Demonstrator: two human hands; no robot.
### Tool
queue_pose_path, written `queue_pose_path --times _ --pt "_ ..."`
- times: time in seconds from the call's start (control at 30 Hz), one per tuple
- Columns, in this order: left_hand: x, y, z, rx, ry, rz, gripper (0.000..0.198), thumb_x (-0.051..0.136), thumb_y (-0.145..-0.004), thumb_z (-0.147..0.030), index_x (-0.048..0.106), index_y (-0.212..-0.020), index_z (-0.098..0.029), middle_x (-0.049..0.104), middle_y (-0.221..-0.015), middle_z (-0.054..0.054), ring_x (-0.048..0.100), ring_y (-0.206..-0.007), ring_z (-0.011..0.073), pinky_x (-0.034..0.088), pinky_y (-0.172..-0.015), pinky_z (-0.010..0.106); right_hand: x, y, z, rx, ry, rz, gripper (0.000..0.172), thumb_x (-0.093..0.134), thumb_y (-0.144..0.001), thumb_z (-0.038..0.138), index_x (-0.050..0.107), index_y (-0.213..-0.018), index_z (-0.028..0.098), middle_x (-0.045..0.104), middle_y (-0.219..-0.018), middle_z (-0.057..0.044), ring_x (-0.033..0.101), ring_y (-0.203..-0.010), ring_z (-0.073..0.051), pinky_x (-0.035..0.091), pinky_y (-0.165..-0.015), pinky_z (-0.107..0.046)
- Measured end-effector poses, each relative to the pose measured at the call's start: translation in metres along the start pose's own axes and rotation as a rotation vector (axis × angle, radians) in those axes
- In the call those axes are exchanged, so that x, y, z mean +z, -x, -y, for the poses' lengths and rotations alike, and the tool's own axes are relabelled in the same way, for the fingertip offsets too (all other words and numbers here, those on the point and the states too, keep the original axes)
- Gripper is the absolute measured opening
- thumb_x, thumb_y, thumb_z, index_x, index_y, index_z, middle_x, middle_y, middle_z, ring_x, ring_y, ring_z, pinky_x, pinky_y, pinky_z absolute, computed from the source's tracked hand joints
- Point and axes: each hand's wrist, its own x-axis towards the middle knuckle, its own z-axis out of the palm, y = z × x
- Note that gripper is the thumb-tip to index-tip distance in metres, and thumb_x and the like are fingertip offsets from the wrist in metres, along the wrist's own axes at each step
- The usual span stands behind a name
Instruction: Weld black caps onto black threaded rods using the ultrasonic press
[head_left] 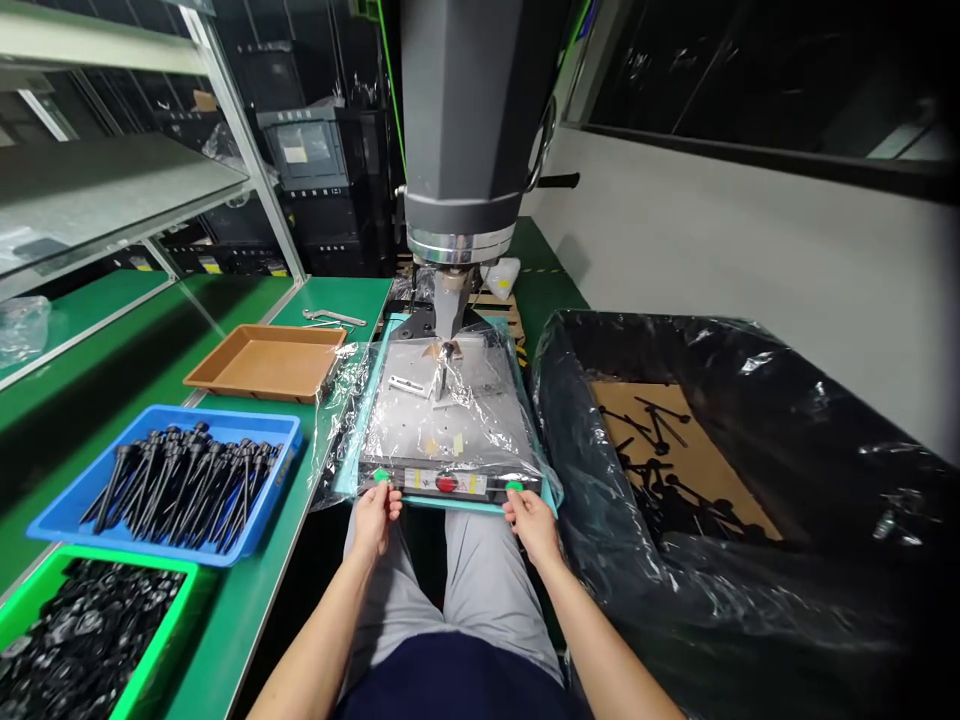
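Note:
A grey machine head (461,120) hangs over a metal base plate (397,420) wrapped in clear plastic. Beneath its tip a small metal fixture (442,385) stands on the plate. Along the front edge are two green buttons and a red button (447,482). My left hand (377,515) is at the left green button (382,476), thumb on it and fingers curled below. On the other side, my right hand (531,520) has its thumb at the right green button (514,487), its fingers curled in. Neither hand shows a loose part in it.
On the green bench at left are an orange tray (270,362), a wrench (334,317), a blue tray (281,425) of black stemmed parts and a green bin (187,590) of small black parts. At right stands a large box lined with black plastic (787,400), holding black parts.

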Motion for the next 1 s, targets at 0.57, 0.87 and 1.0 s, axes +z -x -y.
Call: queue_pose_path --times 0.57,0.87,1.0 --pt "-0.007 -0.028 0.020 0.115 -0.114 -0.042 0.054 0.075 -0.059 -0.062 0.061 -0.075 -0.013 0.057 -0.051 -0.003 0.048 -0.042 0.0066 0.033 -0.041 0.017 0.001 -0.008 0.000 0.071 -0.003 -0.003 0.058 0.064 -0.059 0.076 0.056 -0.060 0.018 0.059 -0.054 -0.003 0.052 -0.044 -0.014 0.034 -0.037 -0.022" --pt "-0.017 -0.023 0.010 0.121 -0.130 0.063 0.052 0.077 -0.061 -0.060 0.059 -0.072 -0.012 0.059 -0.055 -0.002 0.049 -0.046 0.0067 0.034 -0.044 0.017 -0.003 0.002 0.004 -0.006 -0.021 0.034 0.055 0.064 -0.065 0.072 0.055 -0.061 0.018 0.057 -0.055 -0.002 0.051 -0.045 -0.013 0.036 -0.037 -0.022" --pt "-0.019 -0.020 0.010 0.071 -0.106 0.086 0.051 0.079 -0.060 -0.057 0.061 -0.075 -0.012 0.060 -0.057 -0.001 0.051 -0.047 0.0066 0.037 -0.044 0.016 -0.005 0.008 0.002 0.019 -0.042 0.041 0.051 0.067 -0.064 0.068 0.054 -0.060 0.019 0.055 -0.053 0.000 0.048 -0.044 -0.012 0.034 -0.036 -0.020"
